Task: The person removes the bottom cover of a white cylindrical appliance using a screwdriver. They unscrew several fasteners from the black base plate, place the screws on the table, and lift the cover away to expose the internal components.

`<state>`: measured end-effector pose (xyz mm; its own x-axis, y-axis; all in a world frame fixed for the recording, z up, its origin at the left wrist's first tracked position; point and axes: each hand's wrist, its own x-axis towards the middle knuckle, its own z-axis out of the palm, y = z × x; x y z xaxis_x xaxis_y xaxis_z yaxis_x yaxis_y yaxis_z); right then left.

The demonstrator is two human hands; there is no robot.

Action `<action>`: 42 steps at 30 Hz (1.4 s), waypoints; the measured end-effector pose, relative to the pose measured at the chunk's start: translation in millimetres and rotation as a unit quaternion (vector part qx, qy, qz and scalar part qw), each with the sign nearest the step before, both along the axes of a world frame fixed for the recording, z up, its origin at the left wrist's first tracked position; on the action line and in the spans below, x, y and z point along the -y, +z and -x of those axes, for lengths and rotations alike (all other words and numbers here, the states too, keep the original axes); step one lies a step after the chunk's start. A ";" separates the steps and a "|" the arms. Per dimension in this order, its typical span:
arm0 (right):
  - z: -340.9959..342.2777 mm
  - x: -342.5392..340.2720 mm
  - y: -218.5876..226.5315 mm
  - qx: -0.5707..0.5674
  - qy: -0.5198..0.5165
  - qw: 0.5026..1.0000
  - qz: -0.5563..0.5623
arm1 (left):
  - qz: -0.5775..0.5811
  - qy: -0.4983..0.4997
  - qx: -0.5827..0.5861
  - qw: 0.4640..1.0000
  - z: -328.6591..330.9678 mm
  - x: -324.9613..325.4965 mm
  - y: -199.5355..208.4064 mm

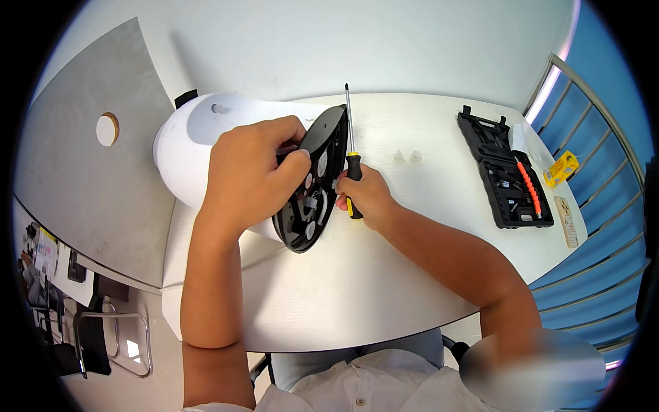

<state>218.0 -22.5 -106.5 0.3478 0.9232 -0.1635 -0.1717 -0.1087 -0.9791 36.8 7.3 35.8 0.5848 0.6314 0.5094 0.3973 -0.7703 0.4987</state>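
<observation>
A large white rounded appliance (180,161) lies on its side at the left of the white table. Its black oval base (295,223), with pale round discs and recesses on it, is tilted up and faces right. My left hand (250,168) grips the upper left edge of this base, thumb and fingers curled; some fingertips are hidden. In my right hand (371,196) is a screwdriver (353,165) with a black and yellow handle, its long metal shaft pointing away toward the wall. The right fingertips reach close to the base; whether they touch it I cannot tell.
An open black tool case (511,185) lies at the right, with an orange flexible shaft (528,187) across it. Beyond are a yellow box (561,169) and a beige strip (567,223). Two small pale pieces (406,157) lie mid-table. A grey panel (96,178) stands left; metal railing (604,130) runs right.
</observation>
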 end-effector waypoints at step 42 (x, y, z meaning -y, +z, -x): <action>-43.9 41.4 30.0 0.158 0.018 0.985 0.064 | 0.000 0.013 -0.019 1.000 2.4 2.3 1.6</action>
